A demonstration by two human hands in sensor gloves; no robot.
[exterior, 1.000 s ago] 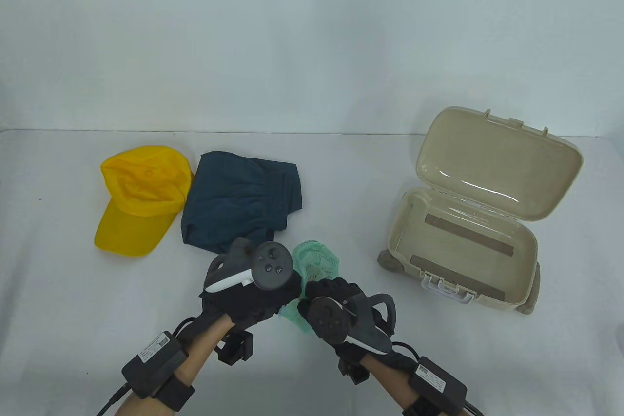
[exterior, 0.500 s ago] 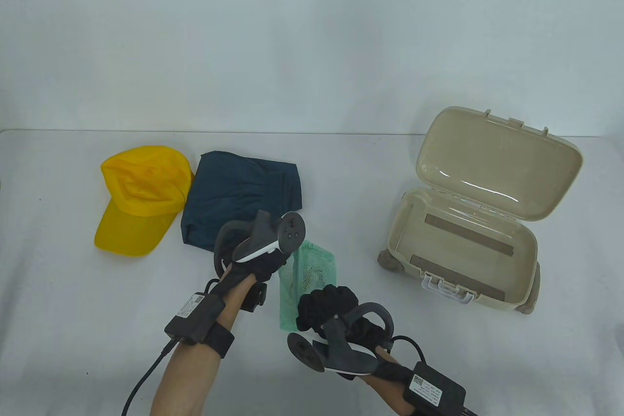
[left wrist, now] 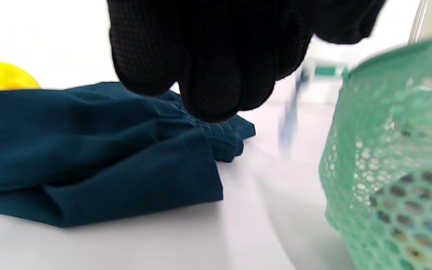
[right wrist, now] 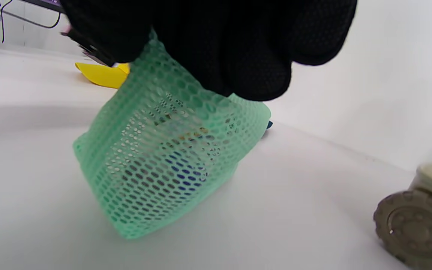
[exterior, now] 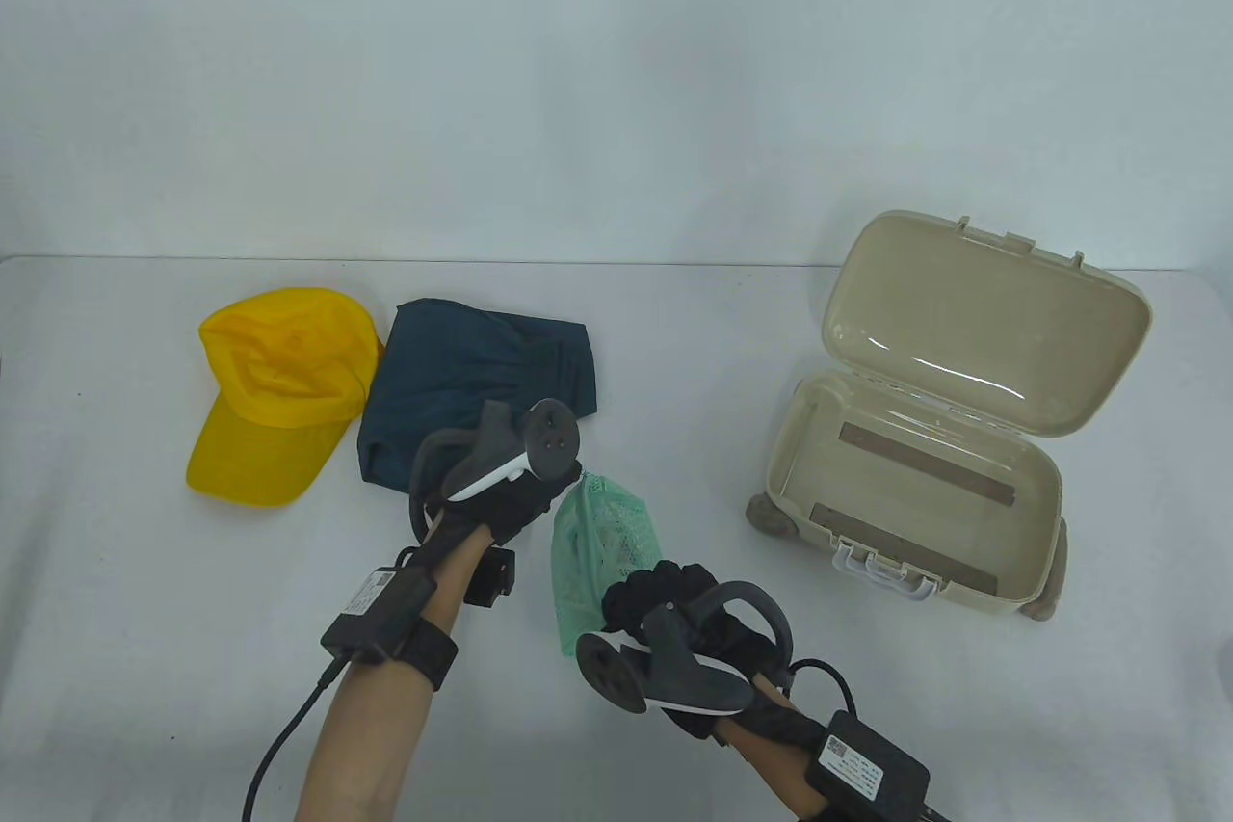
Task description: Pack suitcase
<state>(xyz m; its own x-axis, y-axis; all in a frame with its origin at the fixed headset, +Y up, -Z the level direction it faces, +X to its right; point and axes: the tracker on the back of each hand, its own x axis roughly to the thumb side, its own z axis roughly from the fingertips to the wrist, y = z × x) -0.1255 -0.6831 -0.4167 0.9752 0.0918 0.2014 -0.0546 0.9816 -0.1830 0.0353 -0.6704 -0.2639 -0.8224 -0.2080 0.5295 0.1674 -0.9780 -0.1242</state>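
A green mesh bag (exterior: 597, 543) with small items inside stands on the table between my hands. My right hand (exterior: 669, 596) grips its near top edge; in the right wrist view the gloved fingers (right wrist: 238, 56) bunch the mesh (right wrist: 163, 161), and the bag's bottom touches the table. My left hand (exterior: 525, 504) is at the bag's far left corner with its fingers (left wrist: 212, 75) curled and nothing seen in them; the bag (left wrist: 392, 168) hangs just to their right. The beige suitcase (exterior: 1036, 514) lies open and empty at the right, lid up.
Folded dark blue shorts (exterior: 472, 379) lie just beyond my left hand, also in the left wrist view (left wrist: 88, 157). A yellow cap (exterior: 275, 393) sits to their left. A suitcase wheel (right wrist: 414, 228) shows in the right wrist view.
My left hand has moved away from the bag's middle, farther and left. My right hand has turned and gathered the bag's near edge, standing the bag more upright.
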